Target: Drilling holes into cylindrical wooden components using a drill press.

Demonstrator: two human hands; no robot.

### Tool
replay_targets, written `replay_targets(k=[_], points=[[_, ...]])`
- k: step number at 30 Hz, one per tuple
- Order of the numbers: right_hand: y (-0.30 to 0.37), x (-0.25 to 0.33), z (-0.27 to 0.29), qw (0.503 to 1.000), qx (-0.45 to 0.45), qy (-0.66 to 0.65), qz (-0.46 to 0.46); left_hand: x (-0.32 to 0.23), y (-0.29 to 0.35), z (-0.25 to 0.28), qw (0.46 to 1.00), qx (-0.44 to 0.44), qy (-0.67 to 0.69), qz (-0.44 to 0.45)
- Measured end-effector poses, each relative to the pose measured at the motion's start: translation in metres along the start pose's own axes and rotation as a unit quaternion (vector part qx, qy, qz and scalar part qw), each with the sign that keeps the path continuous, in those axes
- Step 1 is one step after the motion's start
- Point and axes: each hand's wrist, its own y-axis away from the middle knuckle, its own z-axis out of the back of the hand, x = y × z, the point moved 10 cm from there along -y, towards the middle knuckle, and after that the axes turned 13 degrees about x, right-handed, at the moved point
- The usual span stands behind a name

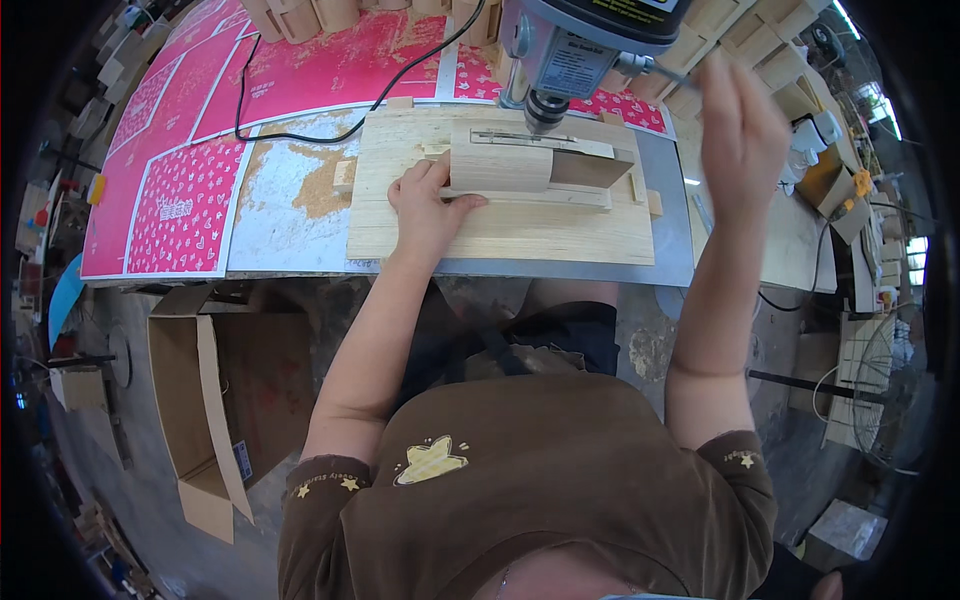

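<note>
A pale wooden block with a rounded front (500,170) lies in a wooden jig (585,199) on a flat wooden board (500,240). My left hand (425,200) closes round the block's left end, its thumb along the front edge and its fingers at the back. Over the block stands a small bench drill press (575,65), its chuck (546,110) just above the back edge; whether the bit touches the wood is too small to tell. My right hand (740,130), raised and slightly blurred, is closed on the drill press lever (668,70).
Sawdust (315,185) lies left of the board. A black cable (375,105) loops over the pink printed sheets (330,60). Several wooden pieces (740,45) are stacked behind the drill press. An open cardboard box (250,390) stands on the floor at the left.
</note>
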Motion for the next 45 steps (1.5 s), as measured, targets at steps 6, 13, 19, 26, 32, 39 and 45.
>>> replay_targets(k=[6,13,19,26,32,39,45], points=[[0.072,-0.01,-0.059,0.994,-0.078,-0.065,0.034,0.003,0.0,-0.003,1.0,0.007,0.006,0.006],[0.074,-0.01,-0.069,0.989,-0.094,-0.064,0.094,0.001,0.0,0.0,1.0,-0.01,-0.012,-0.002],[-0.032,-0.016,0.013,0.989,-0.121,-0.08,0.005,-0.011,-0.003,-0.01,1.0,-0.006,-0.02,-0.008],[-0.075,-0.017,0.004,0.996,-0.064,-0.068,0.017,-0.024,-0.011,-0.032,1.0,0.021,-0.019,-0.003],[0.045,-0.012,-0.021,0.995,-0.046,-0.093,-0.004,-0.019,-0.01,-0.037,1.0,0.012,-0.024,-0.015],[0.091,-0.059,-0.103,0.975,-0.141,-0.151,0.077,-0.023,-0.006,-0.033,0.996,-0.04,-0.078,-0.006],[0.061,-0.059,-0.047,0.982,-0.138,-0.079,0.098,-0.023,-0.004,-0.034,0.999,-0.033,-0.018,-0.022]])
